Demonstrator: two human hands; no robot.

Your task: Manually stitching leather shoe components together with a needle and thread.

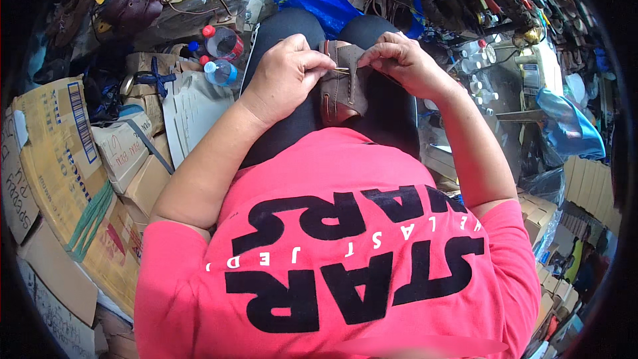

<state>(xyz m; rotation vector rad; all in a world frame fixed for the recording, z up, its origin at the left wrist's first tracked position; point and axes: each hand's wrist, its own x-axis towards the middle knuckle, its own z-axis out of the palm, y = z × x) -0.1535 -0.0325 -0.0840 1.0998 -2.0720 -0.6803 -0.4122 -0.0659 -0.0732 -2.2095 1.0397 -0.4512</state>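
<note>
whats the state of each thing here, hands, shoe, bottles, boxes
left hand: pinching a thin needle at the shoe
right hand: gripping the shoe's edge
brown shoe: on the lap, held by both hands
plastic bottles: capped, lying down
cardboard boxes: flattened, stacked

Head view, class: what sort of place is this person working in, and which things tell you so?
Probably a small shoe-repair or shoemaking workshop. Both hands, left hand and right hand, hold a brown leather shoe on the lap. More shoes lie piled behind, and cardboard boxes crowd the floor.
</note>
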